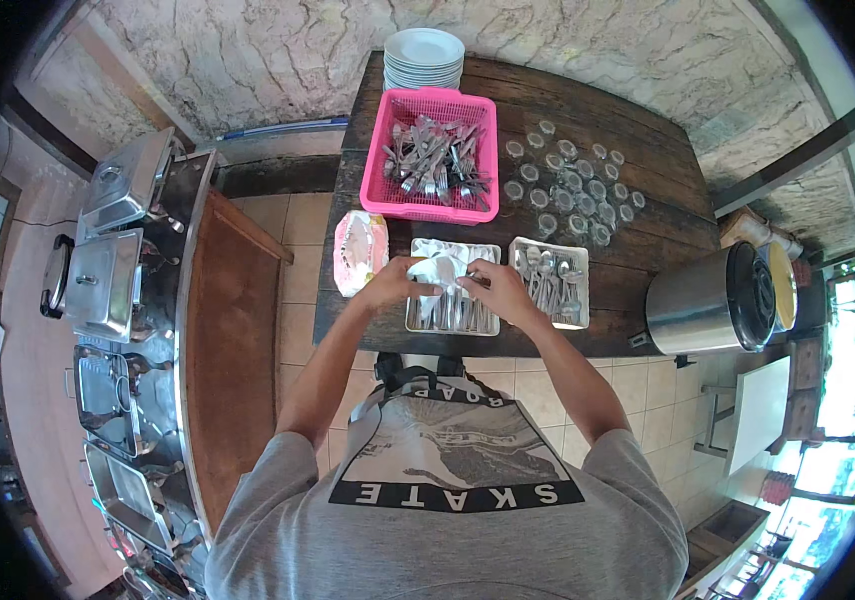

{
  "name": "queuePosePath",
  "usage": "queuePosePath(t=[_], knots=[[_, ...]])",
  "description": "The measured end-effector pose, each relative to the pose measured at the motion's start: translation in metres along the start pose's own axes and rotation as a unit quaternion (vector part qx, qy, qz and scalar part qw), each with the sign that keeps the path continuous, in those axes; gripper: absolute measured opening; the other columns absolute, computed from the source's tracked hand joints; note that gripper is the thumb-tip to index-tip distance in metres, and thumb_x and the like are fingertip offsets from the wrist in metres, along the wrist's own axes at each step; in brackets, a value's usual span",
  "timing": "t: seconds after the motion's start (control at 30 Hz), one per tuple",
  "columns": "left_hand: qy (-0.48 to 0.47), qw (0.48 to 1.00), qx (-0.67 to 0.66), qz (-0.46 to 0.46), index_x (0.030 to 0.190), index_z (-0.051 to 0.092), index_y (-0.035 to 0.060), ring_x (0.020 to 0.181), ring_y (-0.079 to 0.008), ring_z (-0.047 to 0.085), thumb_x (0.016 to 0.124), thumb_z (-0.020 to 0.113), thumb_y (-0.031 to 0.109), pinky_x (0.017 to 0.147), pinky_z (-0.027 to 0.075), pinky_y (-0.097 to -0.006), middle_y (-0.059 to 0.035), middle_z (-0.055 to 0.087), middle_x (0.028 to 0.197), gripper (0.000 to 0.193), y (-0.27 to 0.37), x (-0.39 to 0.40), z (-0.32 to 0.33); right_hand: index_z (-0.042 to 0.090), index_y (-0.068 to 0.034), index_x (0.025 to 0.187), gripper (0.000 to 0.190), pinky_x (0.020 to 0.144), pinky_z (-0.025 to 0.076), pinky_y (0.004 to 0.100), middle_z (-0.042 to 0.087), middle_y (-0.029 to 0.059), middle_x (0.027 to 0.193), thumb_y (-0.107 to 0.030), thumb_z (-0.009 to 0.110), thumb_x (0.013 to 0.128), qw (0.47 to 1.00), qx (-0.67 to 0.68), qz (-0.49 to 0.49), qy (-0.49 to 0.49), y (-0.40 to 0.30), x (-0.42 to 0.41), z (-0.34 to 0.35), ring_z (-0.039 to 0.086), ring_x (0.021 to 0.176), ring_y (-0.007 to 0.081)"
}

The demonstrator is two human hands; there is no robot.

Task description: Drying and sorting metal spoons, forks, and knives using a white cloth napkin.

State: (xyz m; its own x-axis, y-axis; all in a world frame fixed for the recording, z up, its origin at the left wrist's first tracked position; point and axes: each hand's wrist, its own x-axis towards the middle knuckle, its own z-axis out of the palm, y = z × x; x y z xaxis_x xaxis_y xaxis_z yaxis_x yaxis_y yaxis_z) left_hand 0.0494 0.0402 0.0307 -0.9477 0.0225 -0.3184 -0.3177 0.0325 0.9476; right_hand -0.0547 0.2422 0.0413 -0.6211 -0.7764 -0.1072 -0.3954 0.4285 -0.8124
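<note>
Above a white plastic basket (452, 330) of wrapped cutlery, both my hands work at a white paper napkin (439, 271). My left hand (391, 283) grips the napkin's left side. My right hand (500, 288) is closed at its right side, fingers pinched; what lies between them is too small to tell. To the right, a second white basket (583, 289) holds metal spoons (547, 281). A pink plastic basket (491, 150) full of loose forks and other cutlery (439, 161) stands behind. Left of the napkin lies a pink and white pack of napkins (361, 253).
Many upturned drinking glasses (571, 180) stand on the dark wooden table (645, 262). Stacked white plates (424, 51) are at the back. A steel container with a black lid (697, 300) is at the right edge; steel chafing dishes (103, 281) line a counter on the left.
</note>
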Motion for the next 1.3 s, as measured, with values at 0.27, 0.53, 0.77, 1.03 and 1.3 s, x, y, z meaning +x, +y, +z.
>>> queuePosePath(t=[0.27,0.53,0.77,1.03,1.3], knots=[[0.084,0.967,-0.237,0.029,0.105,0.056,-0.0005,0.084,-0.0127,0.060,0.078,0.067,0.007,0.075,0.048,-0.0272,-0.0068,0.063,0.096,0.031,-0.009,-0.002,0.014,0.060,0.002,0.081,0.022,0.052,0.040,0.0252,0.060,0.0051,0.061,-0.019,0.062,0.085,0.997,0.068,0.005,0.019,-0.009,0.004,0.003,0.052,0.055,0.0077],[0.131,0.978,-0.156,0.039,0.104,0.054,-0.0008,0.077,-0.0125,0.060,0.079,0.067,0.010,0.069,0.049,-0.0279,-0.0058,0.063,0.090,0.030,-0.001,-0.004,0.015,0.058,0.001,0.096,0.019,0.058,0.046,0.0334,0.063,0.0130,0.071,-0.015,0.051,0.088,0.997,0.054,-0.030,0.048,0.001,0.004,0.005,0.063,0.063,0.0224],[0.125,0.989,-0.081,0.013,0.094,0.060,0.0007,0.070,-0.0091,0.056,0.080,0.067,0.013,0.060,0.042,-0.0243,-0.0019,0.062,0.081,0.020,0.002,-0.006,0.020,0.058,0.000,0.098,0.019,0.063,0.046,0.0368,0.062,0.0173,0.076,-0.015,0.051,0.089,0.998,-0.002,-0.036,0.045,0.000,-0.003,0.003,0.062,0.069,0.0318],[0.091,0.990,-0.106,0.010,0.097,0.060,-0.0006,0.071,-0.0088,0.059,0.082,0.065,0.011,0.058,0.043,-0.0229,-0.0039,0.064,0.085,0.020,-0.012,-0.001,0.017,0.061,-0.004,0.097,0.016,0.064,0.046,0.0386,0.062,0.0176,0.080,-0.014,0.053,0.088,0.988,-0.042,-0.125,0.074,0.007,0.000,0.007,0.061,0.072,0.0331],[0.076,0.974,-0.214,0.015,0.097,0.062,-0.0036,0.079,-0.0142,0.064,0.082,0.062,0.005,0.067,0.049,-0.0237,-0.0095,0.066,0.089,0.017,-0.011,0.000,0.021,0.060,-0.002,0.097,0.016,0.062,0.047,0.0365,0.062,0.0167,0.079,-0.013,0.055,0.087,0.994,-0.036,-0.089,0.057,-0.006,-0.006,0.001,0.060,0.068,0.0308]])
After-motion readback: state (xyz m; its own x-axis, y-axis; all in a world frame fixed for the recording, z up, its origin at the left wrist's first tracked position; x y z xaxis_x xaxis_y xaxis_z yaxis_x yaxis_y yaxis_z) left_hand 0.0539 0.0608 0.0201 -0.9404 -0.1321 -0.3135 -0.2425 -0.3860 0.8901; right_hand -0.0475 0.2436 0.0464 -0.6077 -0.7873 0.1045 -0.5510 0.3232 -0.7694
